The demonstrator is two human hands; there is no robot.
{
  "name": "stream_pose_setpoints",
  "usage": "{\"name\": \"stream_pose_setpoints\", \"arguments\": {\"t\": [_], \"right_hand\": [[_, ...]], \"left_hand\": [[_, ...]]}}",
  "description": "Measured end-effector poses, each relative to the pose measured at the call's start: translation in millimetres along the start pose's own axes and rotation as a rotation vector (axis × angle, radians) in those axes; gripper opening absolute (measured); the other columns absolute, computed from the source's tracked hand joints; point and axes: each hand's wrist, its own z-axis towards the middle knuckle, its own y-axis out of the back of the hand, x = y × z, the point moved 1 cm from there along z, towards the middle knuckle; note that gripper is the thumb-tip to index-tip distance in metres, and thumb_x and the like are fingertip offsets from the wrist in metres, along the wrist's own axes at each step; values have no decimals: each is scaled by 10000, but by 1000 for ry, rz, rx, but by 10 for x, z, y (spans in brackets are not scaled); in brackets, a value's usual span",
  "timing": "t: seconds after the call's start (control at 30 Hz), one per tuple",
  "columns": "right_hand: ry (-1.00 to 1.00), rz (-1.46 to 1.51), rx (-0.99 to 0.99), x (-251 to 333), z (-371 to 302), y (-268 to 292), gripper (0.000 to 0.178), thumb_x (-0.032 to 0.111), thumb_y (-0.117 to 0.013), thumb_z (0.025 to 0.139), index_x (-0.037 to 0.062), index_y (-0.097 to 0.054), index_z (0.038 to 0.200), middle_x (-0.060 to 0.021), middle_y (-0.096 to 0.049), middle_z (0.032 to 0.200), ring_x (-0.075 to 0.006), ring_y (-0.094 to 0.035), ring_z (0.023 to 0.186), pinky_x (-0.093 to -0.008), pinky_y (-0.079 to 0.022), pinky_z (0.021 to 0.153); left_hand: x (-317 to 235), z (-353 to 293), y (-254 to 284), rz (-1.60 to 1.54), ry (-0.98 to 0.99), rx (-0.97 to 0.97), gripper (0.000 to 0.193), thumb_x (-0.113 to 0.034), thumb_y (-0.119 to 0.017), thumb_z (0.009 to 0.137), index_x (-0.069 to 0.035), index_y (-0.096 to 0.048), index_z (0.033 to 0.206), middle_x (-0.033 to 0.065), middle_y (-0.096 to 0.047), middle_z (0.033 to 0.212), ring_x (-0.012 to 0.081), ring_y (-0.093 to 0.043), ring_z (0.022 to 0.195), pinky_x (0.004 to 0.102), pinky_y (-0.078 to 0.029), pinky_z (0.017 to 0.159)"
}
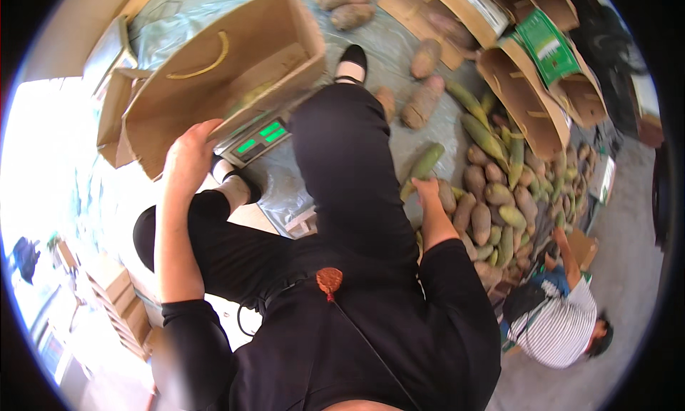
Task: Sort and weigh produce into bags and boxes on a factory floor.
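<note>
My left hand (189, 154) is at the near edge of a large open cardboard box (171, 100) with a yellow rope handle, its fingers closed over the rim. The box stands tilted on a digital scale (251, 143) with lit green displays; some yellow-green produce shows deep inside it. On the other side, my right hand (427, 190) is closed around the lower end of a long green gourd (427, 161). Just beyond lies a wide heap of brown and green oblong vegetables (499, 197), with several longer green gourds (481, 136) at its far side.
Large brown tubers (424, 103) lie on the plastic sheet (396, 40) beyond my knee. Several open cartons (524, 97) stand at the far right, one holding a green box (547, 47). A co-worker in a striped shirt (560, 325) reaches into the heap at the right.
</note>
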Motion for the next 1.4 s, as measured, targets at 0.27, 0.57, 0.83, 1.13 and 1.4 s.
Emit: {"name": "stream_pose_setpoints", "arguments": {"t": [0.27, 0.57, 0.83, 1.13, 1.4], "right_hand": [[0, -14, 71, 278, -67, -155, 608, 153, -799, 667, 25, -495, 1178, -141, -610, 1061, -339, -620, 887, -511, -503, 612], [-241, 91, 105, 355, -90, -101, 430, 146, -740, 743, 50, -530, 1106, -100, -609, 996, -296, -579, 736, -456, -446, 573], [237, 458, 370, 926, -751, -4, 247, 69, -632, 801, 47, -526, 1024, -69, -601, 898, -208, -567, 737, -332, -460, 638], [1140, 32, 241, 3061, -1683, 668, 519, 20, -687, 731, -19, -497, 1212, -98, -579, 1067, -187, -551, 962, -310, -445, 851], [1426, -205, 304, 4479, -3334, 670, 583, 25, -665, 722, -6, -462, 1267, -104, -531, 1133, -204, -517, 1064, -318, -438, 872]], "left_hand": [[23, -49, 7, 60, 26, 13, 289, -70, -570, 815, -55, -604, 1101, 154, -626, 1015, 344, -589, 953, 414, -469, 830], [88, -66, -23, 59, 10, -9, 285, -44, -538, 817, -56, -601, 1095, 152, -627, 980, 329, -599, 925, 416, -476, 804], [101, -84, -27, 108, 18, 32, 358, 21, -511, 772, -74, -602, 1104, 137, -613, 948, 329, -600, 925, 415, -479, 790], [69, -107, -34, 159, 26, 112, 338, 22, -544, 739, -72, -576, 1062, 140, -615, 961, 317, -613, 938, 412, -503, 788], [56, -137, -62, 205, 10, 70, 243, -91, -547, 799, -90, -578, 1040, 113, -622, 948, 293, -634, 915, 399, -524, 739]]}}
